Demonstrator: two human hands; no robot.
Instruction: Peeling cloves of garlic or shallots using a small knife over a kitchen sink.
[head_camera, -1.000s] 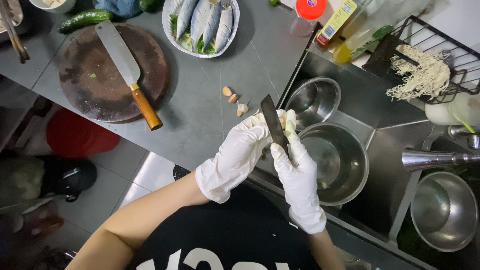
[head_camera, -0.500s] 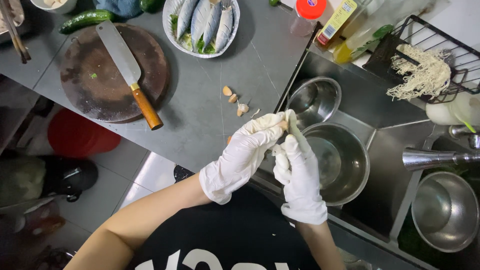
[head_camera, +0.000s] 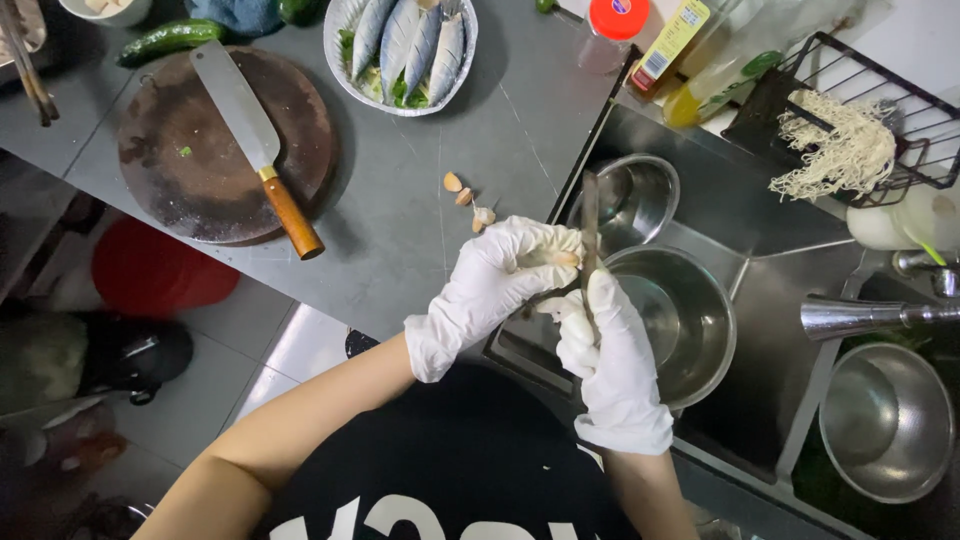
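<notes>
Both my hands wear white gloves and meet over the edge of a steel sink. My left hand (head_camera: 490, 285) pinches a small pale garlic clove (head_camera: 560, 258) between its fingertips. My right hand (head_camera: 612, 355) grips a narrow dark-bladed knife (head_camera: 590, 215), whose blade points up and away, right beside the clove. A steel bowl (head_camera: 700, 330) sits just below and to the right of my hands. A few loose garlic cloves (head_camera: 467, 198) lie on the grey counter (head_camera: 400, 210) a little beyond my left hand.
A round dark chopping board (head_camera: 190, 180) carries a cleaver with a wooden handle (head_camera: 255, 140). Behind are a plate of several whole fish (head_camera: 405, 40), a cucumber (head_camera: 165, 40), bottles (head_camera: 670, 45), a second steel bowl (head_camera: 640, 195), a wire rack with pale noodles (head_camera: 840, 150) and another bowl (head_camera: 890, 425).
The knife blade has turned from flat-on to edge-on and now stands upright beside the clove. My hands have shifted slightly as they work the clove.
</notes>
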